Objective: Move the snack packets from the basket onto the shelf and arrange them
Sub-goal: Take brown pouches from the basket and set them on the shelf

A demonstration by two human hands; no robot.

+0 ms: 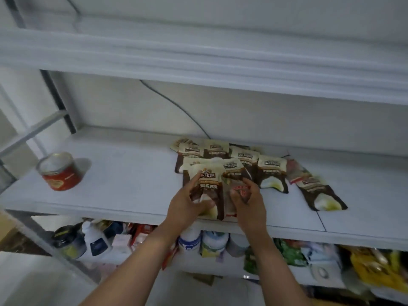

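Left hand point(187, 205) grips a brown-and-cream plastic snack packet point(209, 186), right hand point(248, 200) pinches a red-marked plastic snack packet point(239, 188) at its 3 o'clock on the white flat shelf point(132, 184); both look light, soft and slippery, so hold the edges.

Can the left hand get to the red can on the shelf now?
Probably yes: the shelf between the left hand and the can is bare, so nothing stands in the way. But the hand grips a packet, which it must release first.
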